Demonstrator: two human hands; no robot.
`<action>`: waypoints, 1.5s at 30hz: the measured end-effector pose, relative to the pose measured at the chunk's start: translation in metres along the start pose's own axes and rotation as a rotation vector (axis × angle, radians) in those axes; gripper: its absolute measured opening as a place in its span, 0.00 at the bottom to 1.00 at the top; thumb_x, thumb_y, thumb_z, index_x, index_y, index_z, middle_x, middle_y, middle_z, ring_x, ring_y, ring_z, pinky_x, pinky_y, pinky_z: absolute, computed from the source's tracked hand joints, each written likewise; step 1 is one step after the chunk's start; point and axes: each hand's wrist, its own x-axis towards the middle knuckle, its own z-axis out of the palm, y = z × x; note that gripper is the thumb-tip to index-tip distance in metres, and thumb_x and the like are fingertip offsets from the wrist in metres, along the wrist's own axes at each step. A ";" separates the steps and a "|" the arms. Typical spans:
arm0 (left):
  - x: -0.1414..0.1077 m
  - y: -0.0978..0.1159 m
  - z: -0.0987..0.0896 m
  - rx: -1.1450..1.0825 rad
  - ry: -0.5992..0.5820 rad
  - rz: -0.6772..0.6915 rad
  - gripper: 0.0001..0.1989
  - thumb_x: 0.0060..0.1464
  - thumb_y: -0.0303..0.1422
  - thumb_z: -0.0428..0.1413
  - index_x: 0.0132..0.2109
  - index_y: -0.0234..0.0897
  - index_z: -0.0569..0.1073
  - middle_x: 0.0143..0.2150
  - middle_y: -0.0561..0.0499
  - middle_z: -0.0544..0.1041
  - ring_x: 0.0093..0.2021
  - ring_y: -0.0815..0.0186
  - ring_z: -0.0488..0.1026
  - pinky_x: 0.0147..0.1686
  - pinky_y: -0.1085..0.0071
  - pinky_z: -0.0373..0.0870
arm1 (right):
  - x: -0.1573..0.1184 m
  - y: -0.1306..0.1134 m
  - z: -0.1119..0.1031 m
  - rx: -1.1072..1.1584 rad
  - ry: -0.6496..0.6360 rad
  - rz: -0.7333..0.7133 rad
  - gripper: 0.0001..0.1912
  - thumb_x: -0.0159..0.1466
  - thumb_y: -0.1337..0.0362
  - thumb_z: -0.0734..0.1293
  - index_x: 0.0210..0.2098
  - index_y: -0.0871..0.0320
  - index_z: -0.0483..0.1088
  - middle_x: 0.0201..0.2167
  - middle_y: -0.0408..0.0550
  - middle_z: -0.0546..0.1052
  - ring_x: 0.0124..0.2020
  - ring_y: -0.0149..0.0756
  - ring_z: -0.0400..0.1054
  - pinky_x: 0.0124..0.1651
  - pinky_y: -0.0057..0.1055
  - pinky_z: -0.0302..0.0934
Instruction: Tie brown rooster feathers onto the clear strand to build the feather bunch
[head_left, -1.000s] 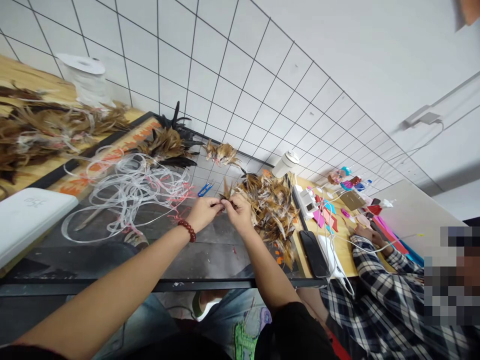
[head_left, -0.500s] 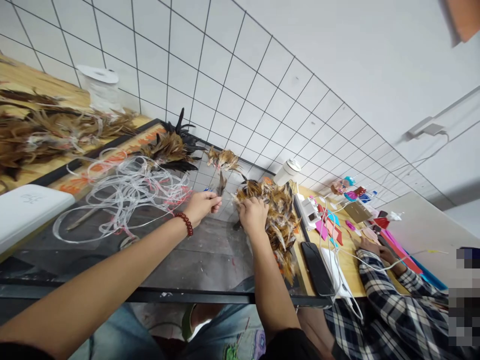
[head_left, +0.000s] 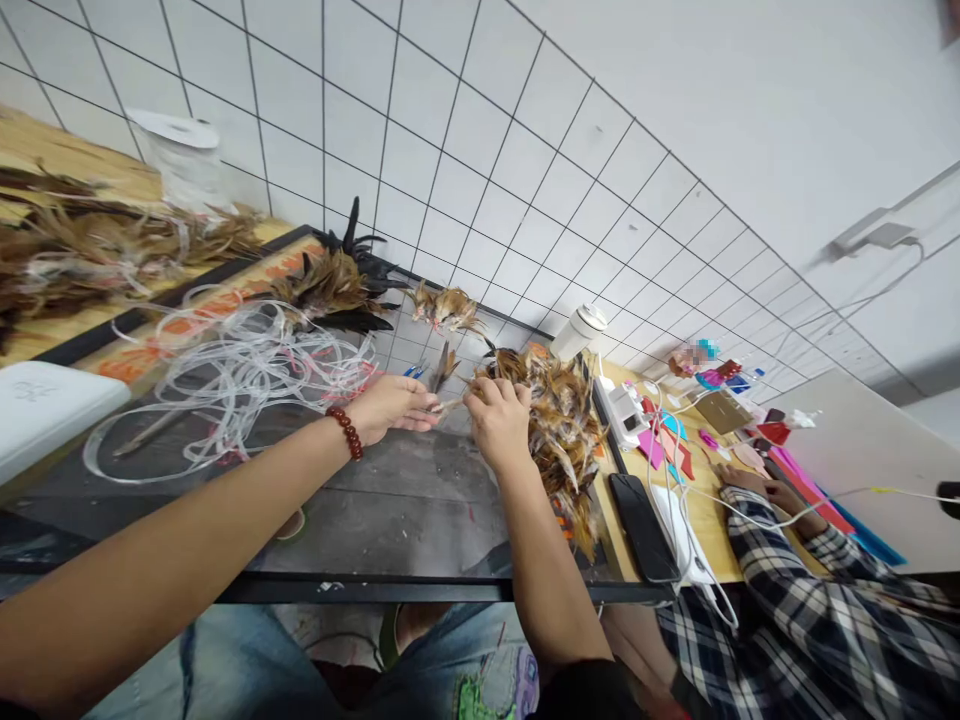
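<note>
My left hand, with a red bead bracelet on its wrist, is closed in a pinch on a small feather. A dark brown feather stands up just beyond its fingertips. My right hand has its fingers bent together at the left edge of a pile of brown feathers. Between both hands' fingertips runs a thin pale feather, its right end at my right fingers. The fingertips partly hide what they grip.
Coiled clear tubing lies left, before a black and brown feather bunch. A small tan bunch and white cup stand near the wall grid. At right are a phone, power strip and another person's plaid sleeves.
My left hand has turned and its fingers have stretched out more. A pale feather now spans the gap between my hands. My right hand has shifted slightly left, off the pile's edge.
</note>
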 end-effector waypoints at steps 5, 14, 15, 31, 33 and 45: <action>-0.010 -0.003 0.009 0.054 -0.044 -0.017 0.14 0.41 0.32 0.67 0.26 0.32 0.68 0.25 0.48 0.77 0.27 0.61 0.79 0.26 0.71 0.73 | 0.001 -0.005 0.001 -0.015 0.056 -0.037 0.07 0.66 0.65 0.63 0.38 0.53 0.73 0.49 0.46 0.76 0.49 0.40 0.60 0.49 0.41 0.45; -0.014 -0.004 0.008 -0.010 -0.030 -0.020 0.08 0.48 0.26 0.63 0.26 0.30 0.71 0.22 0.49 0.77 0.22 0.70 0.74 0.26 0.75 0.72 | 0.001 -0.009 -0.002 -0.035 0.140 -0.004 0.07 0.67 0.66 0.62 0.39 0.53 0.72 0.47 0.47 0.76 0.47 0.39 0.61 0.49 0.43 0.44; -0.014 -0.004 0.007 -0.039 -0.041 -0.035 0.08 0.48 0.27 0.63 0.27 0.31 0.71 0.24 0.48 0.78 0.24 0.68 0.76 0.28 0.73 0.73 | 0.001 -0.009 -0.001 -0.033 0.138 -0.006 0.07 0.67 0.66 0.62 0.39 0.53 0.73 0.47 0.47 0.76 0.47 0.39 0.61 0.50 0.43 0.44; -0.013 0.012 -0.010 -0.349 -0.141 -0.212 0.04 0.55 0.24 0.57 0.31 0.30 0.72 0.34 0.42 0.81 0.39 0.61 0.80 0.44 0.70 0.74 | 0.000 -0.008 -0.003 -0.061 0.131 -0.037 0.08 0.68 0.65 0.61 0.39 0.53 0.72 0.47 0.47 0.76 0.48 0.39 0.61 0.51 0.43 0.44; -0.012 0.012 -0.011 -0.303 -0.147 -0.168 0.05 0.52 0.25 0.60 0.30 0.32 0.71 0.36 0.42 0.81 0.39 0.60 0.80 0.42 0.68 0.74 | 0.000 -0.008 -0.002 -0.066 0.137 -0.041 0.08 0.68 0.65 0.61 0.38 0.54 0.72 0.47 0.46 0.76 0.48 0.39 0.60 0.51 0.43 0.44; -0.011 -0.002 -0.005 0.007 -0.097 -0.028 0.18 0.34 0.36 0.71 0.27 0.31 0.73 0.28 0.44 0.80 0.28 0.64 0.78 0.30 0.71 0.75 | 0.000 -0.010 -0.002 -0.034 0.144 -0.018 0.07 0.68 0.65 0.62 0.38 0.53 0.72 0.47 0.45 0.77 0.48 0.38 0.61 0.51 0.43 0.43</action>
